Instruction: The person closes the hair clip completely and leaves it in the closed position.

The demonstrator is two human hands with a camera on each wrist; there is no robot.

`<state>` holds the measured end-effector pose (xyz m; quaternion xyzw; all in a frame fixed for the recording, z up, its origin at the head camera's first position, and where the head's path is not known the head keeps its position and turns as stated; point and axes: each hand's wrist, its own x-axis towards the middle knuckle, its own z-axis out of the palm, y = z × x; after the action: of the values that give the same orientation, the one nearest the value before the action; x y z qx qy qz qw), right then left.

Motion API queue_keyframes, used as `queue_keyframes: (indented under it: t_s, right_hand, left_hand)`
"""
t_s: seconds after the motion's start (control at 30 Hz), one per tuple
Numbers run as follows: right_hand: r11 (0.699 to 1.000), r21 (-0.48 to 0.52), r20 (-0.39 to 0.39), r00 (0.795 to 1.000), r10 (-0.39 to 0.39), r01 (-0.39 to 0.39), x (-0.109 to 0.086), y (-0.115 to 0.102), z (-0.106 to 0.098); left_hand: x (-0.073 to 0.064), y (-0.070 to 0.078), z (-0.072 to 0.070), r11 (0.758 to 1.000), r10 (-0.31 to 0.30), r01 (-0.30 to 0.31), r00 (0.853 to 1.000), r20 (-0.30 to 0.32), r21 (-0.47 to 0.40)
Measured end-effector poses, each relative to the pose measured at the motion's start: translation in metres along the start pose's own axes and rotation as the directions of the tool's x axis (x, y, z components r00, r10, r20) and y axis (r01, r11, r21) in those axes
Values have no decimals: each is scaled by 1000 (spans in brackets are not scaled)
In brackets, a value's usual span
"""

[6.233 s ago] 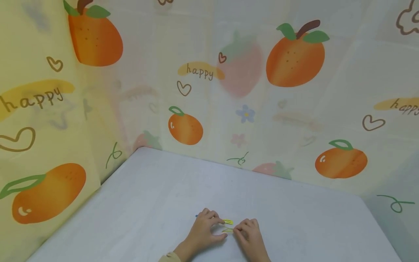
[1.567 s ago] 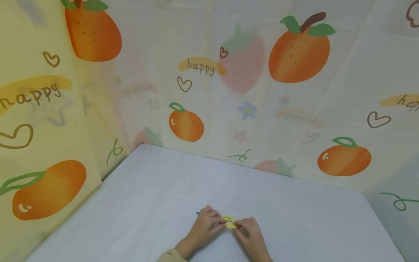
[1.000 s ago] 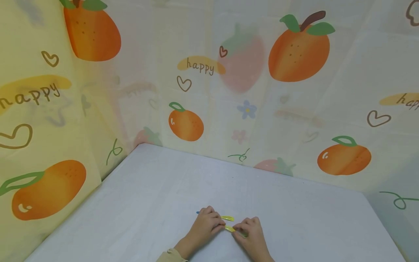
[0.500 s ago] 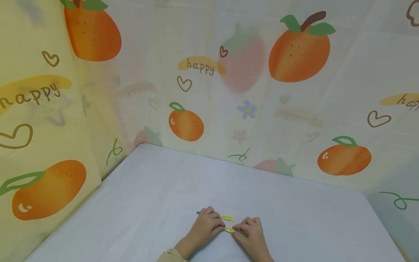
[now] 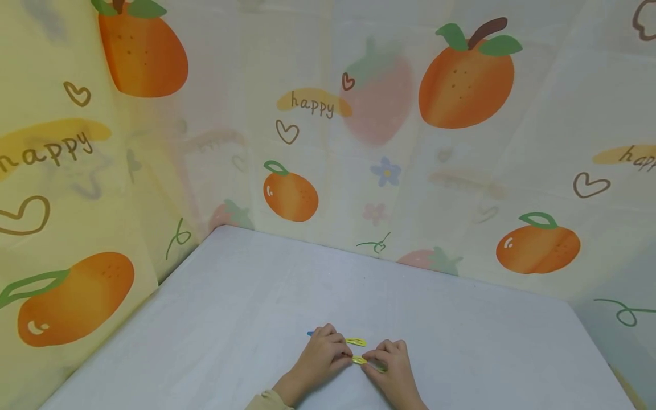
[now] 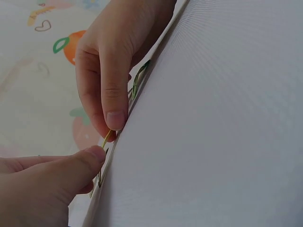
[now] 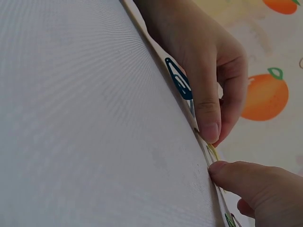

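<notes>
In the head view, a small yellow snap hair clip (image 5: 359, 360) is held low over the white table between both hands. My left hand (image 5: 319, 356) pinches its left end between thumb and fingertip. The thumb and fingers of my right hand (image 5: 393, 367) pinch the other end. Both wrist views show the clip edge-on as a thin yellow strip (image 6: 107, 137), its ends covered by fingertips. Beyond it lies a second yellow hair clip (image 5: 356, 342). A blue hair clip (image 7: 179, 81) lies beside my left hand, and a green one (image 6: 140, 79) by my right hand, partly hidden.
White cloth covers the table (image 5: 246, 296). A pale curtain (image 5: 328, 171) printed with oranges, hearts and the word "happy" stands along the back and left edges.
About six seconds ago the clip was in my right hand alone, with my left thumb and fingers spread apart. Now both hands pinch it. Over the last second they have hardly moved.
</notes>
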<state>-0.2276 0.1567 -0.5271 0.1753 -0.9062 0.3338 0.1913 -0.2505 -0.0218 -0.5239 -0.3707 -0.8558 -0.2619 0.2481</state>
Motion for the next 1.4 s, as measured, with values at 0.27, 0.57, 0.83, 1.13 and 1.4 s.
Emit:
queue_keyframes:
  t_s: [0.27,0.57,0.83,1.13,1.4]
  right_hand:
    - [1000,10,-6,1000,-27,27,-1,1,-1]
    - [999,15,-8,1000,-28,28,-1,0,-1]
    - [999,24,-1,1000,-23,23,-1,-1,-2]
    - [999,41,14,1000,-17,16,-2,1,0]
    - [999,37,17,1000,-15,15,-1,1,0]
  left_hand:
    - [-1,0,1,1000,-9,9,1000,27,-7]
    - [0,-1,1,1000,-13,14,999,34,-5]
    - [-1,-1,2,1000,-9,10,1000,26,-10]
    - [-2,-3,5,1000,-17,18,1000,25,-19]
    - [-3,-6,9,997,-64,64,998,-3,-44]
